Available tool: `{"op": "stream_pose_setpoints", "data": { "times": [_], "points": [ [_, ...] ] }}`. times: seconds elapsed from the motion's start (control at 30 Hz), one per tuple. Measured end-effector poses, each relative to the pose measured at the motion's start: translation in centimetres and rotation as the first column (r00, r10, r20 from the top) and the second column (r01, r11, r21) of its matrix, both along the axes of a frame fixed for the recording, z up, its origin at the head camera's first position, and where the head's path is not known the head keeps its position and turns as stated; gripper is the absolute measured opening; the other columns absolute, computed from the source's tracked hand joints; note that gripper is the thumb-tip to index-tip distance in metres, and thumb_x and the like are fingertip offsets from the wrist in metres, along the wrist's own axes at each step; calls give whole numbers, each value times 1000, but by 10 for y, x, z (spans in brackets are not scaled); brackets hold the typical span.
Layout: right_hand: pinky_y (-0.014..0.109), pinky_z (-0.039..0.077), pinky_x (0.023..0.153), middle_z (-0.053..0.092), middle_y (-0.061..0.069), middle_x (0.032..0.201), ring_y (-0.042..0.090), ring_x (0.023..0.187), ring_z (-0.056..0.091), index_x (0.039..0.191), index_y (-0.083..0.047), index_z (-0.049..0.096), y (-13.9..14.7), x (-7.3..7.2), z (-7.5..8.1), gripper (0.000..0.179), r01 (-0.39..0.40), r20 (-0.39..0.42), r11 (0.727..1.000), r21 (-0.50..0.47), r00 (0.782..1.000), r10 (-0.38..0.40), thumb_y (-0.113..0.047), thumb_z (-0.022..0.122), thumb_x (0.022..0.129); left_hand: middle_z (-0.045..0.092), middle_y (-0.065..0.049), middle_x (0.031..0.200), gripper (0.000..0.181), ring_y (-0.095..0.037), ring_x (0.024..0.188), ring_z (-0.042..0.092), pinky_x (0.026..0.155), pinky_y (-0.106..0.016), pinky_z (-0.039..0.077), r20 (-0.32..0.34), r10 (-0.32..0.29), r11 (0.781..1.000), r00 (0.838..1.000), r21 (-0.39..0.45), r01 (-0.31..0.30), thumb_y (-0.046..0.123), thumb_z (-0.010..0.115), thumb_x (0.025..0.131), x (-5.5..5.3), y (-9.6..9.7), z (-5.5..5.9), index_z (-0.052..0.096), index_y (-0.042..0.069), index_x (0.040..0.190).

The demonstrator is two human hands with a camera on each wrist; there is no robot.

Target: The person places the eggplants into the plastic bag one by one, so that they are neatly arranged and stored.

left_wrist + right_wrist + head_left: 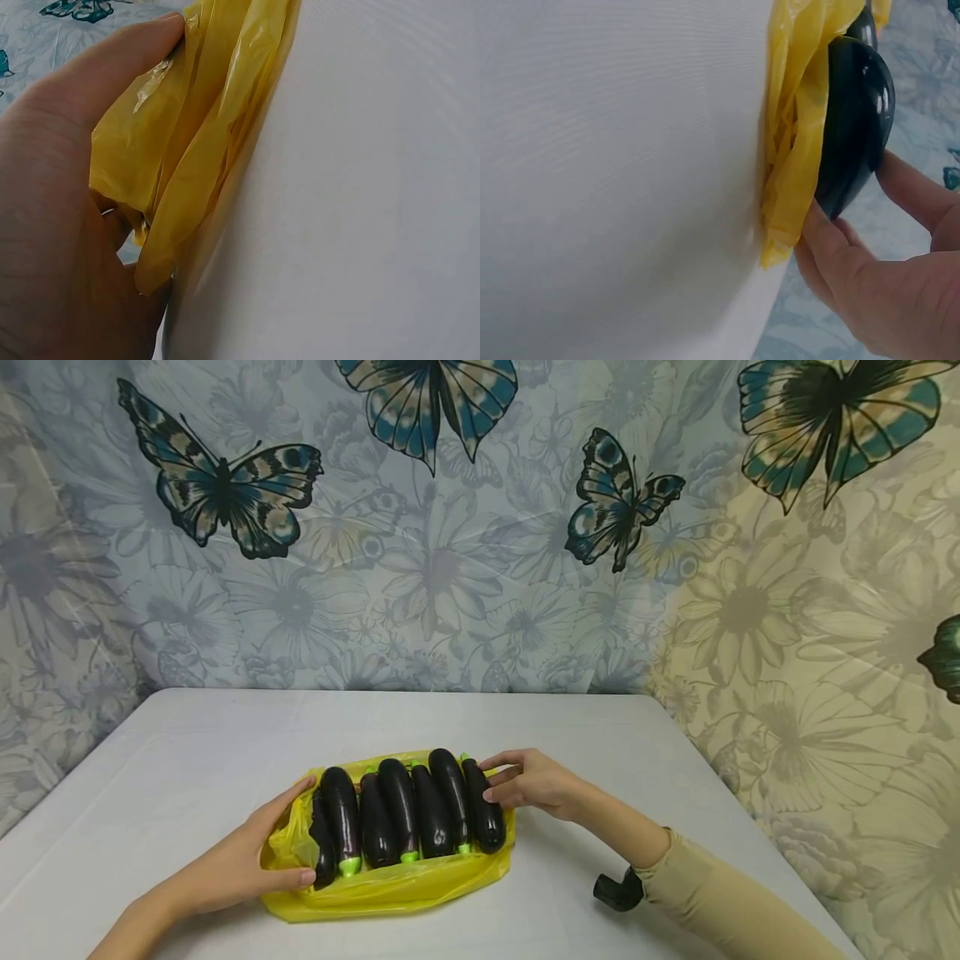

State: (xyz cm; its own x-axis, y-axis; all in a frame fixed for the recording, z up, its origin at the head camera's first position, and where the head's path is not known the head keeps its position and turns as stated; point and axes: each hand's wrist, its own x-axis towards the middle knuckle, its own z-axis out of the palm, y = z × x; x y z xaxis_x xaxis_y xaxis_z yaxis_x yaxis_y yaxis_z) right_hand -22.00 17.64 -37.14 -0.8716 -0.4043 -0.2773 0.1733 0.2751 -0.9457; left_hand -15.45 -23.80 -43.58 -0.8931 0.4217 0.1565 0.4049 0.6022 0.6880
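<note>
Several glossy dark eggplants (pixel 397 810) lie side by side on a yellow plastic bag (pixel 397 900) in the head view, some with green caps toward the front. My left hand (pixel 243 858) grips the bag's left end, thumb in front by the leftmost eggplant (pixel 324 852) and fingers at the back. In the left wrist view, crumpled yellow plastic (pixel 202 150) sits between thumb and fingers. At the other end, my right hand (pixel 542 783) holds the rightmost eggplant (pixel 483 810), thumb on top. The right wrist view shows its fingers reaching behind that eggplant (pixel 855 112) at the bag's edge.
The bag rests on a white-covered table (pixel 225 743). A black curved object (pixel 618 892) is beside the right sleeve (pixel 720 893). Behind the table hangs a floral cloth (pixel 442 568) with butterflies.
</note>
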Motion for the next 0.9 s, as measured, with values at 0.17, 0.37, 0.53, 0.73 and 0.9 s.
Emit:
{"op": "stream_pose_setpoints", "data": {
  "times": [0.17,0.37,0.53,0.73,0.9],
  "points": [
    [39,56,83,64,19,114,28,96,67,133,5,54,3,0,-5,54,10,2,1000,-5,1000,-10,-3,76,85,17,-16,159,105,-46,140,20,98,-76,23,0,-3,1000,1000,-5,3,46,79,80,0,0,0,12,27,159],
    [40,56,84,65,17,113,27,96,67,133,2,57,4,0,-10,55,21,-9,1000,11,1000,-21,-8,79,83,17,-16,160,105,-47,140,20,98,-76,22,10,-6,1000,1000,-1,6,46,79,81,0,0,0,12,27,159],
    [39,56,82,67,16,110,27,94,67,130,2,59,4,1,-12,53,32,-26,999,36,999,-31,-11,80,83,16,-17,159,104,-48,139,22,98,-76,23,15,-7,1000,1000,-3,7,45,78,82,0,0,0,12,26,159],
    [42,57,78,68,15,103,26,88,68,124,6,62,3,3,-12,45,70,-44,997,39,997,-68,-9,79,84,17,-17,159,103,-47,139,22,98,-76,24,8,-4,1000,1000,-15,4,46,78,82,0,1,1,12,28,159],
    [43,58,77,68,15,100,26,86,68,120,7,63,2,4,-11,43,82,-53,995,52,995,-79,-9,79,84,17,-17,159,103,-48,139,21,97,-76,24,2,-5,1000,1000,-15,5,45,78,82,0,1,2,12,28,159]
  ]
}}
